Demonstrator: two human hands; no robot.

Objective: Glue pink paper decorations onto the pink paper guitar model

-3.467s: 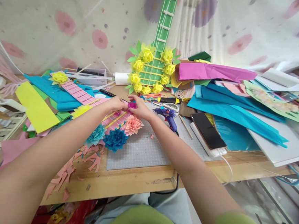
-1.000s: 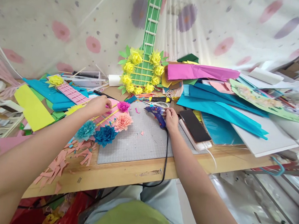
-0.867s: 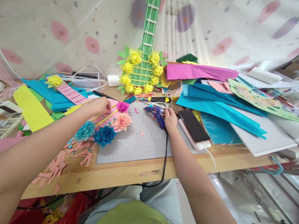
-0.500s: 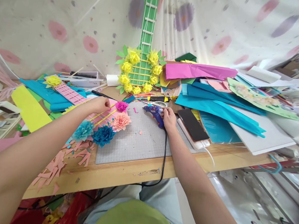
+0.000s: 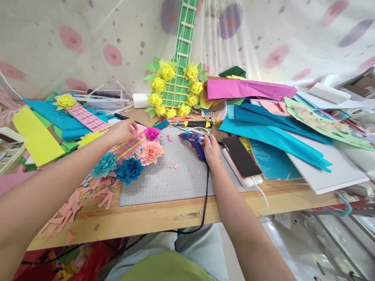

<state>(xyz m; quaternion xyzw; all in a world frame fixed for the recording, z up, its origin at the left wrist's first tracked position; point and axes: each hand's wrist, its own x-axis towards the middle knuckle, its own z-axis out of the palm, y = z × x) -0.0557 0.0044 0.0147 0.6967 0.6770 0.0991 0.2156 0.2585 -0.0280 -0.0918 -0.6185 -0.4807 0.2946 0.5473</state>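
My right hand (image 5: 211,147) is wrapped around a blue hot glue gun (image 5: 195,142), which lies along the right part of the grey cutting mat (image 5: 184,179), nozzle pointing left. Over the body of a pink paper guitar (image 5: 128,149) hovers my left hand (image 5: 126,132), its fingers loosely curled and apart, with nothing visible in them. Around the guitar's edge sit a magenta flower (image 5: 151,133), a peach flower (image 5: 152,152), a dark blue flower (image 5: 129,170) and a light blue flower (image 5: 105,164). My left forearm covers part of the guitar.
A green paper guitar (image 5: 183,49) with yellow flowers stands against the curtain. Right of the glue gun lie a phone (image 5: 242,157) and a white power bank (image 5: 252,180). Blue paper (image 5: 272,134) is piled farther right. Peach scraps (image 5: 67,211) litter the left. The glue gun's cord (image 5: 206,194) hangs over the edge.
My left hand has lifted slightly and drawn a little left from the magenta flower, its fingers loosening from a tighter curl. My right hand and the glue gun have stayed in place.
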